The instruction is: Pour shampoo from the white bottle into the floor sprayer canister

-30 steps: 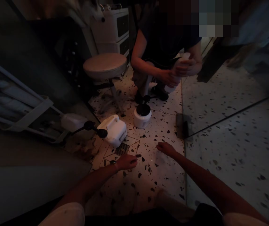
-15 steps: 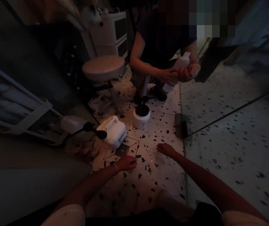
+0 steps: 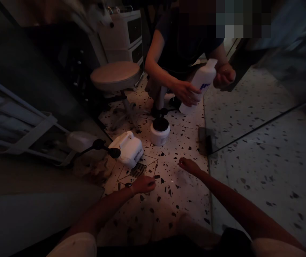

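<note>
In the dim head view, my left hand (image 3: pixel 144 184) is held low above the speckled floor, its fingers curled in and nothing visible in them. My right hand (image 3: pixel 189 166) is a little farther forward and to the right, also loosely closed, with nothing seen in it. Nearest the left hand, a white jug (image 3: pixel 128 148) with a moulded handle rests beside the floor drain (image 3: pixel 138 170). A white round tub (image 3: pixel 160 136) with a black top stands beyond my hands. Across from me, a crouching person tilts a white bottle (image 3: pixel 201 84), one hand around it.
Behind the jug is a round stool (image 3: pixel 116 75) on a wheeled base, with a drawer unit (image 3: pixel 122 34) behind. A dog's head (image 3: pixel 100 16) shows at upper left. A rack (image 3: pixel 35 132) stands left. A glass panel (image 3: pixel 262 160) with a dark lower fitting borders the right side.
The other person's white bottle has turned so its blue print shows, and that person's one hand has moved off it to the right. My own hands have barely moved.
</note>
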`<state>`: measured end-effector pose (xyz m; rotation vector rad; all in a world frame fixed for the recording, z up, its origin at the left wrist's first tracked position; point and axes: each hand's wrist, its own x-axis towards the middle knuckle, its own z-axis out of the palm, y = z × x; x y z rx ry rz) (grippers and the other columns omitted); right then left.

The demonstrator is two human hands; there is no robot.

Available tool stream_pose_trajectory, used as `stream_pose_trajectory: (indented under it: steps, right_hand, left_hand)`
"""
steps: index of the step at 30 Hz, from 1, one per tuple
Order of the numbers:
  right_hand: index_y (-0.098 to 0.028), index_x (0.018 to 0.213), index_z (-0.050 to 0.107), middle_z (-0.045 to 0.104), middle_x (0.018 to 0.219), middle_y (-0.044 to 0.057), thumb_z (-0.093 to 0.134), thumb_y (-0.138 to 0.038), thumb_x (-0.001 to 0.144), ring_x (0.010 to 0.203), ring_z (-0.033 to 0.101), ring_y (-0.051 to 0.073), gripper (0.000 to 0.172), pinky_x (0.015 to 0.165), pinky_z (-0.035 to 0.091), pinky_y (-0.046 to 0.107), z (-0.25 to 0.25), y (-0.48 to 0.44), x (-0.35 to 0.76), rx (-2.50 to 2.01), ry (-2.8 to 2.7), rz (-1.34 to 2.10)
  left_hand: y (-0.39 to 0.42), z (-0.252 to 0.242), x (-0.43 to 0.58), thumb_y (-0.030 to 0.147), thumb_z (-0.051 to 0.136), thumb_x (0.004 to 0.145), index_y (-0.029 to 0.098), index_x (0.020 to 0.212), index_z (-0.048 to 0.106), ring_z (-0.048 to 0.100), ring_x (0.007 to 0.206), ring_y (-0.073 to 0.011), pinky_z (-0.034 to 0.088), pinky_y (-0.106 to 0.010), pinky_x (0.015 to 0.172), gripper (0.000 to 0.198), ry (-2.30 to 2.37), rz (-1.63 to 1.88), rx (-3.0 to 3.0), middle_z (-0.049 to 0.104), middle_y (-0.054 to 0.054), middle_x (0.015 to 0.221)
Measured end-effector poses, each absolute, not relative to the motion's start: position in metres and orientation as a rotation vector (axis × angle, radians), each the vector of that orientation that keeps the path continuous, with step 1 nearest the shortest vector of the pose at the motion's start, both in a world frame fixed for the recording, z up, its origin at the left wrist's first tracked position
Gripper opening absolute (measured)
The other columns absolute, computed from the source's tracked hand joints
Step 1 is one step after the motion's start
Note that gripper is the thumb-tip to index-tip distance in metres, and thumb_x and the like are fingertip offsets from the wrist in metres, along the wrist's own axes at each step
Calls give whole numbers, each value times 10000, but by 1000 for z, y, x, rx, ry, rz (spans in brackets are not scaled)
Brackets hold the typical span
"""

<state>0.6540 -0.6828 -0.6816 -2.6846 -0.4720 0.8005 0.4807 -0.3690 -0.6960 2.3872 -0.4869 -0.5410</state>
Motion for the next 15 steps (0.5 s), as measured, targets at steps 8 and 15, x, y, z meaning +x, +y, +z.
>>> stream_pose_trajectory:
  steps: [8,15]
  right_hand:
    - [-251,1652,316,504,1673,225,926,-796,619,1424,656,343,1318,1230,552,558,-613,-663,740,-1805,-222,-95]
    - [-179,1620,383,538,1673,242,960,-751,708,1556,565,325,1221,1321,493,504,-557,-621,723,-1694,-364,-187]
  left_hand:
    - [-377,-679,492,207,648,1024,184,833,603,558,708,-134,340,-214,687,198,-340,-456,2340,627,9,761]
    - [-382,-675,494,228,634,1041,184,821,584,572,732,-139,364,-221,715,230,-327,-445,2288,625,2,765]
